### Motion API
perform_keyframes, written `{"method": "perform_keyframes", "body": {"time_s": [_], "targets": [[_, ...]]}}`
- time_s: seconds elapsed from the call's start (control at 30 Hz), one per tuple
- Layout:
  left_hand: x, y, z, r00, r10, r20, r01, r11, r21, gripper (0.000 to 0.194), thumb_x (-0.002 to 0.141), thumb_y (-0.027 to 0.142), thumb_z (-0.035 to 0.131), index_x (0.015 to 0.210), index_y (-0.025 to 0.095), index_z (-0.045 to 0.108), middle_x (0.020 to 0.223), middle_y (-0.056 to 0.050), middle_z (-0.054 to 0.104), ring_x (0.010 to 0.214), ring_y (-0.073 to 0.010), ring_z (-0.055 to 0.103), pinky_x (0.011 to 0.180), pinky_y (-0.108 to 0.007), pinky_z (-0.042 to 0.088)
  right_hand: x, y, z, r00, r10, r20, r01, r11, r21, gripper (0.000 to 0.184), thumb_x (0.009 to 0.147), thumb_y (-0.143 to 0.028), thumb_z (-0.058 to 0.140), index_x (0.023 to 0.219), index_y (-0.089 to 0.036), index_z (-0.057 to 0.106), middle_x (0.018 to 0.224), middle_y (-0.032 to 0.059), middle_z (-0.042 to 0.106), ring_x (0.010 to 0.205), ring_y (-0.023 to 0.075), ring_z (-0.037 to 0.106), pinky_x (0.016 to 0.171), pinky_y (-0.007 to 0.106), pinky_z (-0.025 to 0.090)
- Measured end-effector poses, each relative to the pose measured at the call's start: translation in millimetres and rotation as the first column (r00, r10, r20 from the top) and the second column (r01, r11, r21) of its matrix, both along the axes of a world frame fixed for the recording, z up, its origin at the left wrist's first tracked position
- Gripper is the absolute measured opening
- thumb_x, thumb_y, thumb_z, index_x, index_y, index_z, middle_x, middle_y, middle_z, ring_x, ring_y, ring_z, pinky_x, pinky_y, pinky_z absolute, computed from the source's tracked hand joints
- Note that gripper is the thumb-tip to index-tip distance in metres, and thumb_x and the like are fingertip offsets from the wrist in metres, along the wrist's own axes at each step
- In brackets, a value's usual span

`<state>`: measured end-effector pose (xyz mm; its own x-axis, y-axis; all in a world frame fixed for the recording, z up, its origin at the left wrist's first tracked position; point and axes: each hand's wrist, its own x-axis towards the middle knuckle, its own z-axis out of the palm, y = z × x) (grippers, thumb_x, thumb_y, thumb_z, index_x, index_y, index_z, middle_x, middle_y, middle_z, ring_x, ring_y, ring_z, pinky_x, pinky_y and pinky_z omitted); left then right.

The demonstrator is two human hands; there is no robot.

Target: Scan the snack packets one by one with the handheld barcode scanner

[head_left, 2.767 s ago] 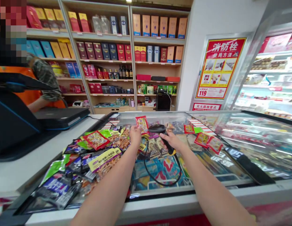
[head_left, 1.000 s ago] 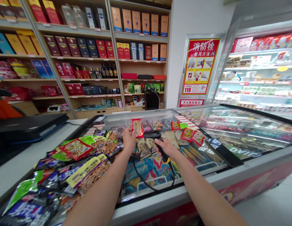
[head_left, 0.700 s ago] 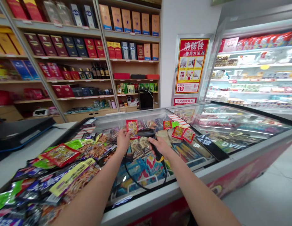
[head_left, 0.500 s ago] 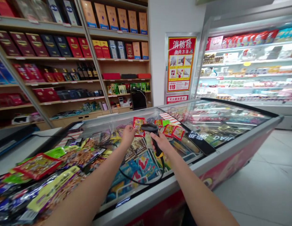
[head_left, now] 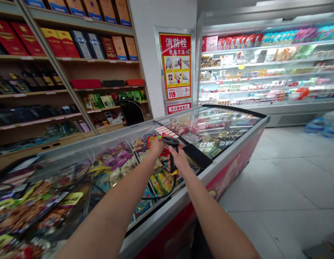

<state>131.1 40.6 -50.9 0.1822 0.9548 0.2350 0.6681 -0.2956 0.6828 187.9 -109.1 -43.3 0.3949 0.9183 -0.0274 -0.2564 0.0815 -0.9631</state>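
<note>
My right hand (head_left: 179, 160) grips a black barcode scanner (head_left: 170, 140) by its handle, over the glass-topped chest freezer (head_left: 167, 212). Its cable hangs from the yellow-tipped handle end and curves left over the glass. Just left of the scanner head, my left hand (head_left: 156, 146) has its fingers closed at a red snack packet (head_left: 164, 151). The hand and scanner partly hide this packet and other red packets around it. Many snack bags (head_left: 29, 208) are heaped on the left end of the freezer.
A black panel (head_left: 197, 157) lies across the freezer's middle, right of the scanner. Shelves of boxes (head_left: 94, 45) stand behind on the left. A lit open fridge (head_left: 264, 77) is at the back right, with tiled floor (head_left: 271, 169) before it.
My view has swung right, and both hands have moved right along the freezer toward the black panel. The scanner head now overlaps the red packets. Both hands keep their grip.
</note>
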Motion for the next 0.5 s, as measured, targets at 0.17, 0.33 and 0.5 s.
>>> {"method": "perform_keyframes", "body": {"time_s": [0.17,0.33,0.5], "targets": [[-5.9,-6.9,1.7,0.988,0.099,-0.117,-0.093,0.994,0.057,0.027,0.076,0.022,0.059,0.102,0.014,0.062,0.107,-0.015,0.068,0.101,-0.0249,0.063,0.083,-0.032,0.045,1.2,1.3,-5.8,1.0,-0.018,-0.015,0.018,1.0,0.006,0.033,0.08,-0.052,0.057,0.08,-0.023,0.04,0.052,-0.0066,0.049,0.036,0.0094,0.046,0.034,0.022,0.041],[-44.2,-7.1,9.3,0.995,0.073,-0.073,-0.065,0.992,0.105,0.021,0.076,0.025,0.062,0.093,0.013,0.065,0.105,-0.014,0.067,0.101,-0.0236,0.062,0.087,-0.033,0.045,-10.5,3.7,-3.9,1.0,0.007,0.011,-0.007,1.0,0.018,0.034,0.078,-0.052,0.06,0.081,-0.023,0.042,0.055,-0.0045,0.051,0.039,0.0107,0.047,0.036,0.024,0.042],[-127.5,-20.4,22.1,0.994,0.106,-0.033,-0.102,0.99,0.094,0.019,0.073,0.027,0.067,0.087,0.015,0.066,0.09,-0.009,0.067,0.088,-0.0206,0.063,0.081,-0.032,0.047,-42.3,7.5,1.9,0.996,0.084,0.032,-0.085,0.996,0.032,0.037,0.075,-0.054,0.063,0.078,-0.022,0.044,0.053,-0.0049,0.05,0.039,0.011,0.047,0.035,0.024,0.042]]}}
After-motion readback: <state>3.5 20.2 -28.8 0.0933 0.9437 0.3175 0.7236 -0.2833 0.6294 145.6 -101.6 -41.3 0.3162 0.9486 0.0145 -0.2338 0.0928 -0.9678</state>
